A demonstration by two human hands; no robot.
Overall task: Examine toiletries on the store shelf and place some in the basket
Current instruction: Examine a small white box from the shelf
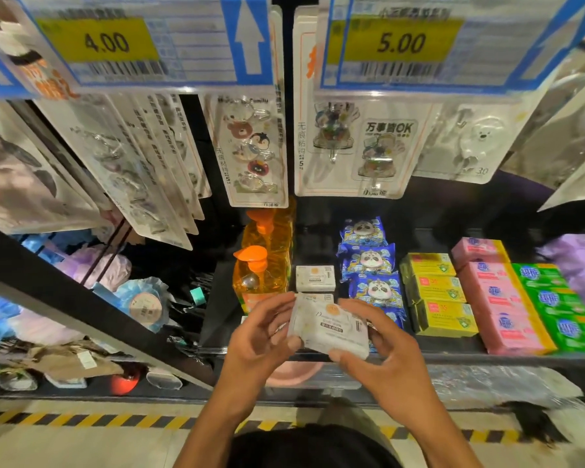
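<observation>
**Entry: white soap packet [331, 327].**

**Location:** You are holding it just in front of the orange pump bottle [257, 275] and a little to the bottle's right, raised off the shelf [419, 356].

**Hands:** Your left hand [260, 336] is gripping the end nearer the bottle, fingers curled over the far edge and thumb at the near corner. Your right hand [382, 346] is pinching the end farther from the bottle, thumb under the near edge.

**Step in hand:** You are most likely examining the packet, since you are tilting its printed face up toward you.

**Next move, as a judgement:** You are facing a keep-or-return choice. The basket is not showing, so keeping the packet calls for passing it to one hand and carrying it away from the bottle to wherever the basket is waiting. Returning it calls for the row of matching white packets [315, 278] sitting just right of the bottle.

**Appearance:** The packet is flat, rectangular and white, in a soft-looking wrapper. It is showing a round orange emblem, script lettering and a dark label strip; the print is too blurred to read.
</observation>
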